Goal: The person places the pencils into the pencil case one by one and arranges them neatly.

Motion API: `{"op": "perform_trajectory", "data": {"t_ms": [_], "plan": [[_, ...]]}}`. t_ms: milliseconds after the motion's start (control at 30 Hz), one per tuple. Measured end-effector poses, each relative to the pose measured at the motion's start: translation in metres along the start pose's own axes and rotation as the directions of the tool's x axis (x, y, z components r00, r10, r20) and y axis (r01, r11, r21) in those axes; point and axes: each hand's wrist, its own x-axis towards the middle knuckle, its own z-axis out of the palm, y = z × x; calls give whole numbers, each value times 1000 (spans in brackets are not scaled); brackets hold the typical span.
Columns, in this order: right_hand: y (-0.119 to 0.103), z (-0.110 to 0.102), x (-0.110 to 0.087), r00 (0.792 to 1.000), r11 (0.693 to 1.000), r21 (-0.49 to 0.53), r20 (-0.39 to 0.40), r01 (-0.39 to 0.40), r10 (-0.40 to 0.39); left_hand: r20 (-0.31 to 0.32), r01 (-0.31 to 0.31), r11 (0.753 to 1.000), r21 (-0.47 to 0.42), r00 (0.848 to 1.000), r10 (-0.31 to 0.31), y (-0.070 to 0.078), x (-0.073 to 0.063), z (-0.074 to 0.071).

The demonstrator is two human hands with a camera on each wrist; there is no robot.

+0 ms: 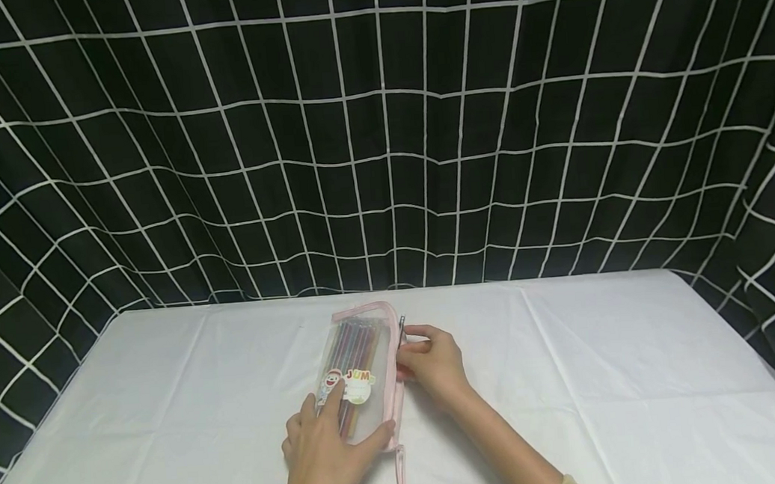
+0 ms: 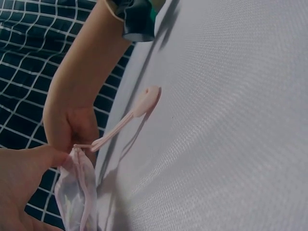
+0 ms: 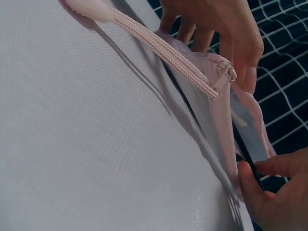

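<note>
A see-through pencil case (image 1: 375,348) with pink trim lies on the white table, several coloured pens (image 1: 357,341) inside it. My left hand (image 1: 327,441) grips the near part of the case, fingers over its printed face and thumb at the pink zip edge. At the case's right side, my right hand (image 1: 436,362) pinches a slim dark pen-like stick (image 1: 403,329) by the zip opening. In the right wrist view this dark stick (image 3: 245,151) runs along the opening; how much of it lies inside cannot be told. The zip pull (image 3: 222,84) sits at the near corner.
A pink cord strap (image 3: 163,50) hangs from the zip pull and lies on the white tablecloth (image 1: 169,407). Behind the table hangs a black curtain (image 1: 367,138) with a white grid.
</note>
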Motion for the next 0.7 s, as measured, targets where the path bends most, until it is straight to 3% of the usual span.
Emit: {"op": "perform_trajectory", "data": {"t_ms": [300,700], "plan": [[1,-2,0,1000,999,-53,6,10,-9,-14,-12,1000,1,1000,12,-1,0,0],[-3,-8,3,999,998,49,-22,-46,47,-17,-21,1000,4,1000,21,-1,0,1]]}}
